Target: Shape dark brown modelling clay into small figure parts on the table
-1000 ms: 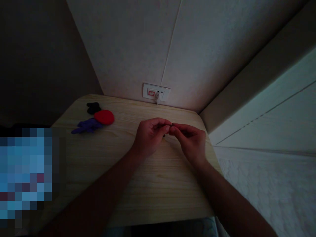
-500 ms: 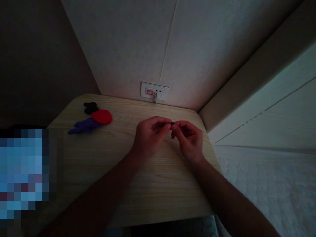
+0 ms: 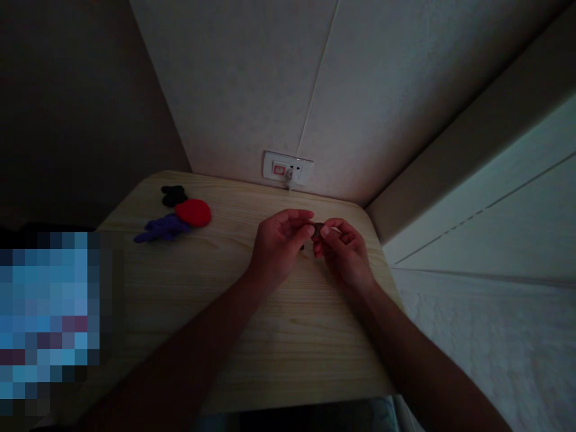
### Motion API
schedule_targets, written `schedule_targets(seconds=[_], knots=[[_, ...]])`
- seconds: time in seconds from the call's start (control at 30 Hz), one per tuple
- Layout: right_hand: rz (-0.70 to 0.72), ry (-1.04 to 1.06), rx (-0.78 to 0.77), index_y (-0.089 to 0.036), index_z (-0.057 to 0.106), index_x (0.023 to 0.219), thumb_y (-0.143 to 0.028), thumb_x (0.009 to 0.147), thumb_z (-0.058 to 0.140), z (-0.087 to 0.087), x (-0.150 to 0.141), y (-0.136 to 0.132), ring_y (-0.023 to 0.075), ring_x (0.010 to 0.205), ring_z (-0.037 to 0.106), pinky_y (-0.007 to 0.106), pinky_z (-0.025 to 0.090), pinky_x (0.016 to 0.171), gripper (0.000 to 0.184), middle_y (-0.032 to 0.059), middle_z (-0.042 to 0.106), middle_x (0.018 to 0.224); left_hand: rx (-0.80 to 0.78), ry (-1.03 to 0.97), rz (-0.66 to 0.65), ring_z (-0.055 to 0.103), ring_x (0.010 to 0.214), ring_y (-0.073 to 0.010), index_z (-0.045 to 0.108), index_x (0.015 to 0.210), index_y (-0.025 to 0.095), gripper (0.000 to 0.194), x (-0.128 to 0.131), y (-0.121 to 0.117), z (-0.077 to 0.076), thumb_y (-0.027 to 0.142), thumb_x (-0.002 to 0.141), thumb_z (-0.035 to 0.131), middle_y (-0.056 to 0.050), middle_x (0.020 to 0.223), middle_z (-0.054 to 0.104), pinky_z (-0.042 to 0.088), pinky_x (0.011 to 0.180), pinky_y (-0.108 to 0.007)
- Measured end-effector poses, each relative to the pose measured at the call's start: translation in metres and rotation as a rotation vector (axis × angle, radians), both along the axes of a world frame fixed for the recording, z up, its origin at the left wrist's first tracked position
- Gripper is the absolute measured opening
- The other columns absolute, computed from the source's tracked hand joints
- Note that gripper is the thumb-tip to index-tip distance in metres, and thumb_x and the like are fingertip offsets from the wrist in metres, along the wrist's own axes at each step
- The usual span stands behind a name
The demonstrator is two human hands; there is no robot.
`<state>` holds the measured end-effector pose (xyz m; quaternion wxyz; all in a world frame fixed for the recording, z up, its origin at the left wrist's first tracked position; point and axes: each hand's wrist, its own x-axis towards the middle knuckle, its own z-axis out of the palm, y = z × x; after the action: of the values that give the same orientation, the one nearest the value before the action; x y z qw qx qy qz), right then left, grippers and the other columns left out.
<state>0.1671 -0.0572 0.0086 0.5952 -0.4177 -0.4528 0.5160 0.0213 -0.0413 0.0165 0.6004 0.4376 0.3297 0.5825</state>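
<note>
Over the wooden tabletop (image 3: 252, 348), my left hand (image 3: 279, 243) and my right hand (image 3: 346, 249) meet at their fingertips. Between them is a small dark brown piece (image 3: 318, 229), which looks like modelling clay, pinched from both sides by thumbs and fingers. A tiny dark bit (image 3: 302, 247) shows just under my left fingertips; whether it lies on the table or is held, I cannot tell. To the left of my hands lie a flattened red clay disc (image 3: 194, 213), a lumpy purple clay piece (image 3: 162, 228) and a black clay piece (image 3: 173, 195).
A wall socket (image 3: 287, 168) with a plug in it sits just above the table's back edge. A pale panelled surface (image 3: 486, 210) stands at the right, with white quilted fabric (image 3: 477, 342) below it. A blurred-out bright patch (image 3: 49, 306) covers the lower left.
More of the brown piece shows between my fingertips, which have drawn slightly apart. The tiny dark bit below my left fingers has come into sight. The whole view has shifted a little.
</note>
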Motion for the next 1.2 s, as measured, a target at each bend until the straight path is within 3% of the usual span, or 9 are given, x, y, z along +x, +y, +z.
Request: schedule_targets(seconds=[0.2,0.33,0.57,0.67,0.8,0.97,1.07,1.2], knots=[[-0.200,-0.271,0.142,-0.022,0.078,0.095,-0.044,0.082,0.085,0.001,-0.003,-0.007,0.0134,0.055,0.068,0.028,0.058,0.052,0.027,0.0029,0.079,0.081,0.005,-0.001,0.050,0.077,0.084,-0.0187,0.065,0.100,0.018,0.033,0.001,-0.002,0.000,0.023,0.073,0.084,-0.004,0.087,0.079,0.060,0.076,-0.030],[-0.202,-0.370,0.186,-0.024,0.082,0.101,-0.039,0.075,0.091,-0.001,-0.001,-0.012,0.0159,0.064,0.071,0.031,0.062,0.061,0.031,0.0043,0.081,0.091,0.002,-0.005,0.029,0.077,0.081,-0.0192,0.061,0.096,0.020,0.034,-0.002,-0.002,0.002,0.021,0.071,0.084,-0.002,0.084,0.078,0.060,0.075,-0.031],[-0.137,-0.651,0.347,-0.024,0.081,0.098,-0.031,0.090,0.076,0.005,0.003,-0.014,0.0175,0.075,0.073,0.033,0.061,0.072,0.011,0.0046,0.080,0.091,-0.045,-0.030,-0.092,0.069,0.067,-0.0136,0.066,0.100,0.020,0.031,-0.009,0.000,0.004,0.018,0.071,0.079,0.002,0.077,0.074,0.054,0.067,-0.027],[-0.128,-0.814,0.436,-0.023,0.078,0.097,-0.025,0.092,0.070,0.008,0.008,-0.013,0.0165,0.073,0.070,0.031,0.057,0.069,0.010,0.0035,0.078,0.087,0.072,0.076,-0.106,0.068,0.072,-0.0136,0.072,0.104,0.020,0.030,-0.011,0.000,0.005,0.018,0.074,0.075,0.001,0.081,0.069,0.055,0.068,-0.026],[-0.094,-0.925,0.533,-0.023,0.076,0.098,-0.024,0.092,0.067,0.011,0.013,-0.011,0.0168,0.072,0.066,0.031,0.055,0.068,0.010,0.0026,0.074,0.082,0.300,0.309,-0.091,0.071,0.088,-0.0177,0.081,0.106,0.021,0.025,-0.014,0.001,0.002,0.022,0.081,0.076,-0.006,0.103,0.068,0.061,0.077,-0.030],[-0.118,-0.895,0.518,-0.023,0.075,0.108,-0.026,0.099,0.063,0.010,0.015,-0.012,0.0174,0.078,0.068,0.032,0.056,0.072,0.016,0.0051,0.077,0.091,0.439,0.438,0.025,0.073,0.088,-0.0188,0.085,0.100,0.024,0.015,-0.018,0.005,-0.001,0.028,0.089,0.076,-0.007,0.096,0.076,0.060,0.080,-0.030],[-0.132,-0.797,0.430,-0.023,0.076,0.109,-0.030,0.101,0.063,0.007,0.013,-0.014,0.0175,0.077,0.069,0.032,0.056,0.071,0.017,0.0055,0.077,0.091,0.333,0.330,0.020,0.074,0.078,-0.0175,0.084,0.093,0.020,0.014,-0.014,0.003,-0.001,0.032,0.086,0.080,-0.005,0.086,0.079,0.060,0.074,-0.028],[-0.129,-0.568,0.354,-0.023,0.079,0.104,-0.034,0.100,0.067,0.007,0.009,-0.014,0.0151,0.069,0.066,0.029,0.054,0.064,0.017,0.0031,0.075,0.082,0.111,0.051,-0.089,0.074,0.066,-0.0166,0.082,0.087,0.017,0.021,-0.007,0.000,0.001,0.035,0.079,0.087,-0.003,0.075,0.079,0.062,0.068,-0.028]])
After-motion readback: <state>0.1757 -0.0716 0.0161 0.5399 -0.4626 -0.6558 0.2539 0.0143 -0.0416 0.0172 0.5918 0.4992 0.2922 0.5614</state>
